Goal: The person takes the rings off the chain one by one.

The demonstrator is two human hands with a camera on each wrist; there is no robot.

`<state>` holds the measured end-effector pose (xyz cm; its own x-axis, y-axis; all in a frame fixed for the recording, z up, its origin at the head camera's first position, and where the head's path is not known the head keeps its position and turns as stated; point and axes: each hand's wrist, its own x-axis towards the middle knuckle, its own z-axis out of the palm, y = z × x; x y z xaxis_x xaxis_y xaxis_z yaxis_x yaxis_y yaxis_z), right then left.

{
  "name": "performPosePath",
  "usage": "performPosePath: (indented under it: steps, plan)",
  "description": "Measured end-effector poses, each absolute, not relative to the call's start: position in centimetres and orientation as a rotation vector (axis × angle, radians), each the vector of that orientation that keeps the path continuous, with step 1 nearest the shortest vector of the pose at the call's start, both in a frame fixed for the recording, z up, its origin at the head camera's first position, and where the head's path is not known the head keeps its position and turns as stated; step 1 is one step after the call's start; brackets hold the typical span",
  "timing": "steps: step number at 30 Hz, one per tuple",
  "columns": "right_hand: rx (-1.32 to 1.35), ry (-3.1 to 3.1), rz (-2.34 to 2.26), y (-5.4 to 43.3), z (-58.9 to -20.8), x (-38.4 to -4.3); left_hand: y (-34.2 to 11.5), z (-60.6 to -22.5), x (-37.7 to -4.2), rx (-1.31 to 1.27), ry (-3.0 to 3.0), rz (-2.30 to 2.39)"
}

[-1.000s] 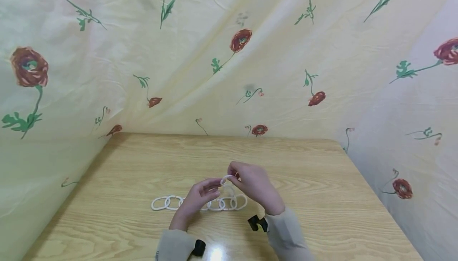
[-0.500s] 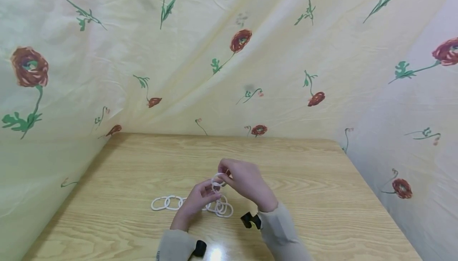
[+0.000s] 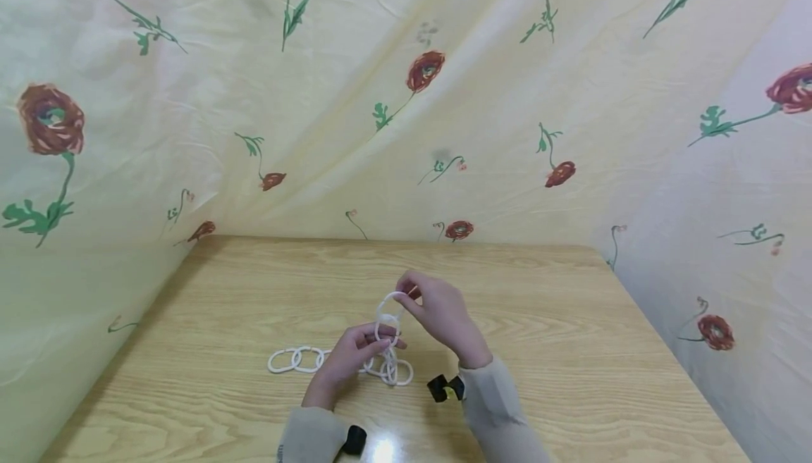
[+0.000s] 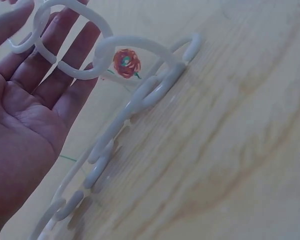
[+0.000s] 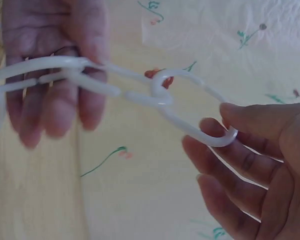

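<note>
A chain of white plastic links (image 4: 162,92) runs along the table and rises at its right end to the hands. My right hand (image 3: 444,318) pinches the raised end link (image 5: 189,131) between thumb and fingers. Beneath it, my left hand (image 3: 350,356) has its fingers stretched out, the links lying across them; its thumb stands apart from the fingers in the left wrist view. A narrow gap shows in the side of some links. Several links bunch on the table just right of the left hand, which hides the middle of the chain in the head view.
The wood-grain table (image 3: 539,308) extends around the hands. A pale cloth (image 3: 330,96) printed with red flowers hangs behind it and at both sides. Black wrist mounts (image 3: 355,440) sit at the sleeves.
My right hand has moved left, then up, lifting the end link higher. The chain's right part has been drawn left into a bunch. My left fingers have straightened under the links.
</note>
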<state>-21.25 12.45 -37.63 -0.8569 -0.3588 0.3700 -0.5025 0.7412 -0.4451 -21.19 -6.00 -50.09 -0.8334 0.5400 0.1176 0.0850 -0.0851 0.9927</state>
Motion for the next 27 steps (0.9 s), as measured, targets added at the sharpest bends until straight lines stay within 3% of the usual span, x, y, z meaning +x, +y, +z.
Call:
performPosePath:
  steps: [10,21,27]
  plan:
    - [0.369,-2.68,1.224,13.9,-41.3,-22.9,-6.5,-50.5,-21.3,0.571,1.822,2.055]
    - [0.032,-2.396,2.008,14.7,-46.7,-23.8,-6.3,-50.7,-21.6,0.426,1.798,2.114]
    - [0.01,-2.3,2.213,14.9,-48.3,-23.5,-6.3,-50.8,-21.7,0.356,1.833,2.148]
